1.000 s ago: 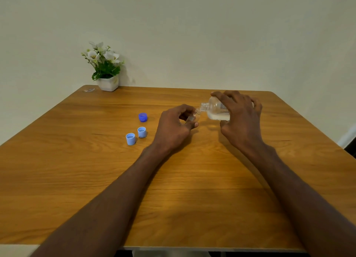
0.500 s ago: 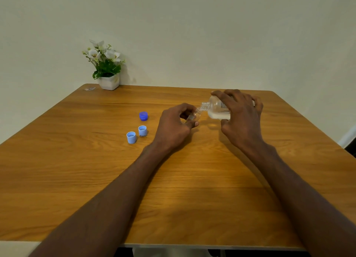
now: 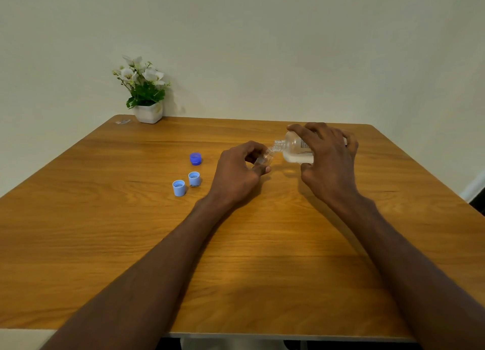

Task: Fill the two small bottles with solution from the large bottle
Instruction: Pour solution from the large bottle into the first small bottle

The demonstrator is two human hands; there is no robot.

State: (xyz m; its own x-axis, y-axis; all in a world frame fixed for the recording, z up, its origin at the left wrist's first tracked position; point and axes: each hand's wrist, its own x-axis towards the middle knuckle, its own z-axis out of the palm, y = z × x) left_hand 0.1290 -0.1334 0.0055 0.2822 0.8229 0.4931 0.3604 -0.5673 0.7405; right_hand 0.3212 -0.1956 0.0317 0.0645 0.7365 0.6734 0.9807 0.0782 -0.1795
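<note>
My right hand (image 3: 328,163) grips the large clear bottle (image 3: 295,151), which lies tipped almost flat with its open neck pointing left and whitish liquid pooled along its lower side. Its neck meets the mouth of a small clear bottle (image 3: 265,160), held tilted in my left hand (image 3: 238,173) and mostly hidden by the fingers. The second small bottle is not visible. Left of my left hand, two light blue caps (image 3: 179,188) (image 3: 194,178) stand open side up, and a dark blue cap (image 3: 195,158) sits behind them.
The wooden table (image 3: 131,244) stands against a pale wall. A white pot of artificial flowers (image 3: 147,97) occupies the far left corner, with a small scrap (image 3: 122,122) beside it. The table's front edge runs close below my forearms.
Almost nothing has changed. Both hands keep the same grip, with the large bottle's neck still against the small bottle's mouth.
</note>
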